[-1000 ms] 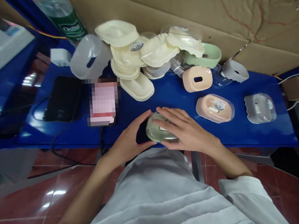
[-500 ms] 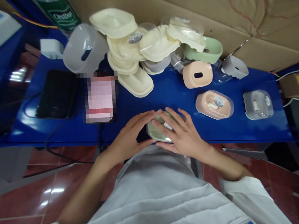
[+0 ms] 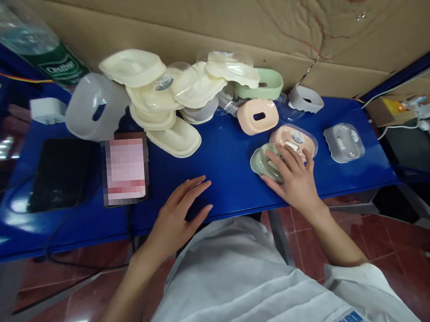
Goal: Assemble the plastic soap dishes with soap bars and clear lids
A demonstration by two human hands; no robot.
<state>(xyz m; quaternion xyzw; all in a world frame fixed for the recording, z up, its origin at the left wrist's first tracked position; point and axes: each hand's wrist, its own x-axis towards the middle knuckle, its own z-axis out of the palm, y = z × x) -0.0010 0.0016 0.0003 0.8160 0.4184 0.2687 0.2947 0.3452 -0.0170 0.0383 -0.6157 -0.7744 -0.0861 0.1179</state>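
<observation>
My right hand (image 3: 292, 178) is closed over a small green plastic box (image 3: 262, 160) with a clear lid, fingers across its top and thumb along the near side. Part of the box is hidden under the fingers. Just behind it, partly covered by the fingertips, is a peach box (image 3: 299, 137) with a clear lid and a round label. Near the front edge of the blue table, my left hand (image 3: 183, 206) is open and empty, fingers stretched out. Farther right stands a grey box (image 3: 344, 143) with a clear lid.
Cream plastic parts (image 3: 173, 134) lie piled toward the cardboard wall (image 3: 192, 21). A peach slotted shell (image 3: 258, 117), green shell (image 3: 268, 85) and grey shell (image 3: 306, 99) stand beside them. At left are a translucent tub (image 3: 91, 108), bottle (image 3: 56, 64), black flat object (image 3: 61, 173) and pixelated item (image 3: 126, 169).
My right hand has carried the green box rightward, from between both hands to beside the lidded peach box. My left hand has come away from it. The view has shifted.
</observation>
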